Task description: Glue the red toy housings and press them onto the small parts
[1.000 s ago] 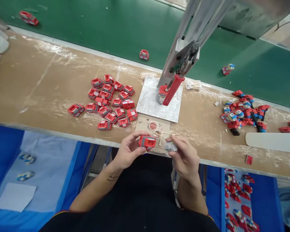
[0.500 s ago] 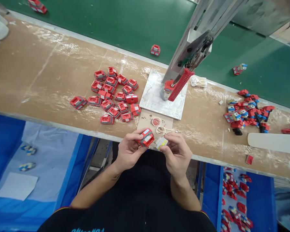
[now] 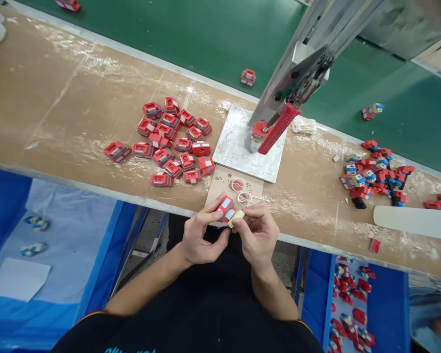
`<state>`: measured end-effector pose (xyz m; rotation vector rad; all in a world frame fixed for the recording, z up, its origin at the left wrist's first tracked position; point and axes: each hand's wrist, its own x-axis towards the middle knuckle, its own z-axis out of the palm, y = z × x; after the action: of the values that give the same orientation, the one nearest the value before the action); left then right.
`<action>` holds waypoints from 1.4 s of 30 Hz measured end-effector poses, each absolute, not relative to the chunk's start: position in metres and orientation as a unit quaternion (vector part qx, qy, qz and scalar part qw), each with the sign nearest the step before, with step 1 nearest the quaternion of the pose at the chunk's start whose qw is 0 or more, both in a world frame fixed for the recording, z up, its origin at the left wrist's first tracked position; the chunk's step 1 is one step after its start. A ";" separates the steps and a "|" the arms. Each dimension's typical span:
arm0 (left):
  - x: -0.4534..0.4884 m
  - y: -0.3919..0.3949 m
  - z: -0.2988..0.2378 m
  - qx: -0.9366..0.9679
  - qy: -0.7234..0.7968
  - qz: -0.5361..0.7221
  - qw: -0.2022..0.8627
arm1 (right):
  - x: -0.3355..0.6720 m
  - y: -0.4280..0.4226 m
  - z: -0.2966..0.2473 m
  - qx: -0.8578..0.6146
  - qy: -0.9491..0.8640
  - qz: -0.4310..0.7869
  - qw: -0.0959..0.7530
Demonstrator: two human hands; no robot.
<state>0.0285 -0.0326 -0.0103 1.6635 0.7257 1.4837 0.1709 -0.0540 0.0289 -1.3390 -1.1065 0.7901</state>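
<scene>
Between thumb and fingers, my left hand [image 3: 205, 233] grips a red and grey toy vehicle body [image 3: 226, 208] over the table's front edge. My right hand [image 3: 257, 233] pinches a small white and yellow toy part [image 3: 235, 218] against the right end of that body. The two pieces meet; whether they are joined I cannot tell. Just beyond my fingers are a small cup with red contents [image 3: 238, 185] and a second small cup [image 3: 244, 198] with a thin stick across it. Many similar red and grey bodies [image 3: 169, 132] lie to the left on the table.
A lever press [image 3: 279, 127] with a red handle stands on a metal plate [image 3: 230, 142], a red piece under it. At right are piled red and blue toy parts [image 3: 382, 171] and cotton swabs [image 3: 303, 125]. Blue bins [image 3: 106, 245] flank me below; a green belt [image 3: 191, 39] runs behind.
My right hand has moved left, bringing the white and yellow part up against the red body. My left hand has tilted the body. The piece on the belt has shifted right.
</scene>
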 end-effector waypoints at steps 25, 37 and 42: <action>0.004 -0.014 0.017 0.533 0.201 0.566 0.596 | 0.217 -0.022 0.042 -0.371 -0.698 0.343 0.507; -0.028 0.011 0.025 0.238 0.309 0.606 0.694 | 0.266 0.060 0.092 -0.379 -0.760 0.301 0.433; -0.034 0.006 0.017 0.241 0.321 0.597 0.695 | 0.265 0.081 0.180 -0.286 -0.723 0.312 0.547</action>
<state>-0.0342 0.0064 0.0173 0.5376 0.7161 1.3328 0.2647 0.0813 0.1804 -0.6780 -1.7126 0.7397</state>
